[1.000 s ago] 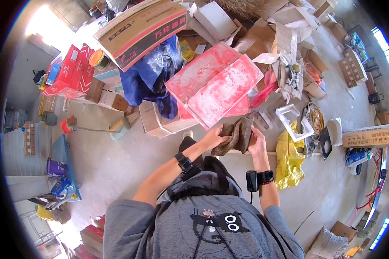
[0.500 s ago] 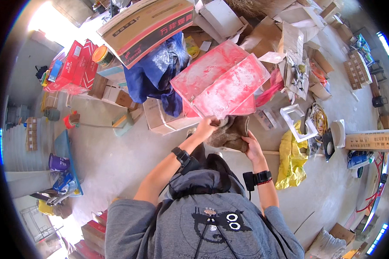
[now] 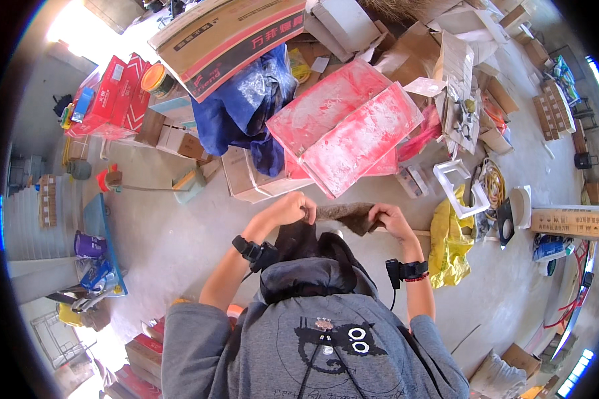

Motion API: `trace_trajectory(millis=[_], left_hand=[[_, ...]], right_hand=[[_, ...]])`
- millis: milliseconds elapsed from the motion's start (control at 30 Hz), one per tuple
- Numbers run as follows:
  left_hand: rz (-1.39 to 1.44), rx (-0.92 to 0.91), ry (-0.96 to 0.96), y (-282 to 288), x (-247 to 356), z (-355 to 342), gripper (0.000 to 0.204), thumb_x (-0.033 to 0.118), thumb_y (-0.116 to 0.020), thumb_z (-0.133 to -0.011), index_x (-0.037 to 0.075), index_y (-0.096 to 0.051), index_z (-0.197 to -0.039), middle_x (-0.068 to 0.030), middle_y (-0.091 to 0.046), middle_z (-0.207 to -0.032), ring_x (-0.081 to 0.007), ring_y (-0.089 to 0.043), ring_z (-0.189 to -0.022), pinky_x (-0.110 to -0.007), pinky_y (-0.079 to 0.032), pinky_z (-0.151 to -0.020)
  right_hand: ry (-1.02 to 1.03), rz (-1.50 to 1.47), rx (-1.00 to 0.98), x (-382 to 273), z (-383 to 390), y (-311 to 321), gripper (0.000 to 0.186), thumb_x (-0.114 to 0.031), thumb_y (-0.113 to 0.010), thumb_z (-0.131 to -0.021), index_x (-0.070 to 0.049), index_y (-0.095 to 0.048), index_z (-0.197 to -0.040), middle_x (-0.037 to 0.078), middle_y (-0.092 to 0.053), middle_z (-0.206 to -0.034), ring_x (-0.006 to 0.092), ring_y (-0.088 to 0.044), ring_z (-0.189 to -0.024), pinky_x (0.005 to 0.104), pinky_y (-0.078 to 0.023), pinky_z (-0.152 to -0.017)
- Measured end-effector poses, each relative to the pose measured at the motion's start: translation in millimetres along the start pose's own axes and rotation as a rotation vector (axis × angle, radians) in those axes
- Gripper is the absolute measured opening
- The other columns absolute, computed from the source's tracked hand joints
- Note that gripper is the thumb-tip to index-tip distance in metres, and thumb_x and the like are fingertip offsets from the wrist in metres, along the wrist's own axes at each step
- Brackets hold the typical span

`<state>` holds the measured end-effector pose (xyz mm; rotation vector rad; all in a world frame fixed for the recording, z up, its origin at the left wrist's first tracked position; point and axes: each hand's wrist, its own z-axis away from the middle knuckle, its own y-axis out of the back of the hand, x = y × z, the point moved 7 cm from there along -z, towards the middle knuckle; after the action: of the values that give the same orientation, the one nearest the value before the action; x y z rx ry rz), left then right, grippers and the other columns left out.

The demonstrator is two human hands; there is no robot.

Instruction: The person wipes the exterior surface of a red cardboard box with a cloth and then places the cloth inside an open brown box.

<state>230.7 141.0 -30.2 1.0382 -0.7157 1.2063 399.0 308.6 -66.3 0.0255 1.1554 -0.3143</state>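
Stretched between my hands is a brown cloth point(image 3: 345, 213), held near its two ends. My left hand point(image 3: 290, 207) has its fingers curled round the left end. My right hand point(image 3: 390, 219) pinches the right end, and the cloth droops a little just inside it. Part of the cloth's lower side is hidden beyond my body. Just past the cloth lies a red cardboard box point(image 3: 353, 126) covered in white dust, its top in two flaps. Neither hand touches the box.
A blue cloth point(image 3: 246, 100) and a large brown carton point(image 3: 233, 40) are piled to the far left of the red box. Torn cardboard point(image 3: 456, 93) lies at the far right. A yellow sack point(image 3: 450, 243) and a white frame point(image 3: 460, 189) are on the floor at right.
Both hands have drawn back toward me and moved apart. The cloth, bunched up below the red box before, is now pulled out lengthwise between them.
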Motion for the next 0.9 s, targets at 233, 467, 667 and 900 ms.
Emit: trace_trajectory(millis=[233,467,667,900], left_hand=[[-0.064,0.025,-0.074,-5,-17,4,0.025,-0.004,-0.051,-0.064,0.006,-0.069,-0.078,-0.0095,-0.060,-0.099,-0.0225,-0.057,-0.094,-0.031,-0.042,-0.086],[0.376,0.013,0.071,7,-36,7,0.034,0.016,-0.059,-0.083,0.014,-0.057,-0.117,-0.0049,-0.054,-0.111,-0.0141,-0.049,-0.107,-0.028,-0.036,-0.093],[0.392,0.378,0.087,15,-56,-7,0.041,0.006,-0.071,-0.073,0.008,-0.050,-0.109,-0.0043,-0.054,-0.108,-0.0196,-0.054,-0.100,-0.034,-0.042,-0.086],[-0.283,0.626,-0.111,26,-22,-42,0.038,0.004,-0.064,-0.074,0.007,-0.048,-0.107,-0.0150,-0.054,-0.101,-0.0374,-0.055,-0.095,-0.043,-0.046,-0.076]], right_hand=[[-0.113,0.054,-0.012,8,-14,-24,0.007,-0.005,-0.058,-0.076,-0.004,-0.057,-0.082,0.000,-0.056,-0.079,0.0075,-0.052,-0.075,0.0226,-0.043,-0.068],[0.138,0.168,0.049,-4,-31,-33,0.019,-0.001,-0.056,-0.068,-0.004,-0.058,-0.086,-0.001,-0.057,-0.080,0.0112,-0.053,-0.079,0.0236,-0.042,-0.074],[0.156,0.152,0.177,17,-49,-36,0.027,0.005,-0.051,-0.067,-0.003,-0.058,-0.091,0.005,-0.058,-0.088,0.0157,-0.055,-0.080,0.0272,-0.044,-0.077],[0.315,0.596,0.519,2,-54,-44,0.035,0.009,-0.052,-0.067,-0.007,-0.058,-0.097,0.014,-0.055,-0.096,0.0296,-0.054,-0.082,0.0377,-0.044,-0.071]])
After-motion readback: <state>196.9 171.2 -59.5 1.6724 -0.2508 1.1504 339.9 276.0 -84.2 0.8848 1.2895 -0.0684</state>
